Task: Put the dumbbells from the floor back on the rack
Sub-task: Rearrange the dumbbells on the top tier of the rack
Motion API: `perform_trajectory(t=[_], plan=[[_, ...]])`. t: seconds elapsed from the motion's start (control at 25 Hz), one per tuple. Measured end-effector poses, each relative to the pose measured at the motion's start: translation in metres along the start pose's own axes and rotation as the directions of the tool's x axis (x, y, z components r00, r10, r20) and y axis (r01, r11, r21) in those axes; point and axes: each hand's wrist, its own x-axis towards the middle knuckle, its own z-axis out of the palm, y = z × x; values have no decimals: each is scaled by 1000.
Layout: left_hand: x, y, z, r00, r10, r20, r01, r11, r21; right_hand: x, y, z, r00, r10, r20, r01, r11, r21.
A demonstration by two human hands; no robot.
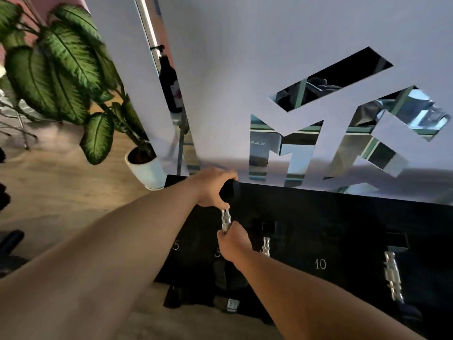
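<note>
A black dumbbell rack [331, 217] with white numbers 5 and 10 fills the lower middle and right. Over its left end a dumbbell [225, 218] with a ribbed silver handle and black heads is held by both hands. My left hand [213, 187] wraps its far black head at the rack's top edge. My right hand [232, 240] grips the near end of the handle. Two other dumbbells rest in the rack, one [266, 244] just right of my hands and a larger one [393, 276] at the right. A further dumbbell [229, 304] lies on the floor below the rack.
A white wall with mirrored letter cut-outs [343, 133] rises right behind the rack. A big-leafed plant in a white pot [147, 165] stands on the wood floor left of the rack. A dark bottle [171, 87] hangs by a pole above.
</note>
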Motion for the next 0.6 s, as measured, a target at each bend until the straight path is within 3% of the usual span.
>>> perform_trajectory(t=[0.28, 0.48, 0.6], plan=[[14, -63, 17, 993, 96, 73, -97, 995, 17, 18, -16, 47, 992, 119, -34, -119, 993, 5], [48, -28, 26, 960, 270, 77, -270, 963, -17, 21, 3, 20, 979, 111, -170, -118, 992, -33], [69, 0, 30, 951, 303, 66, -302, 953, -25, 19, 18, -9, 969, 131, -210, -140, 990, -25]])
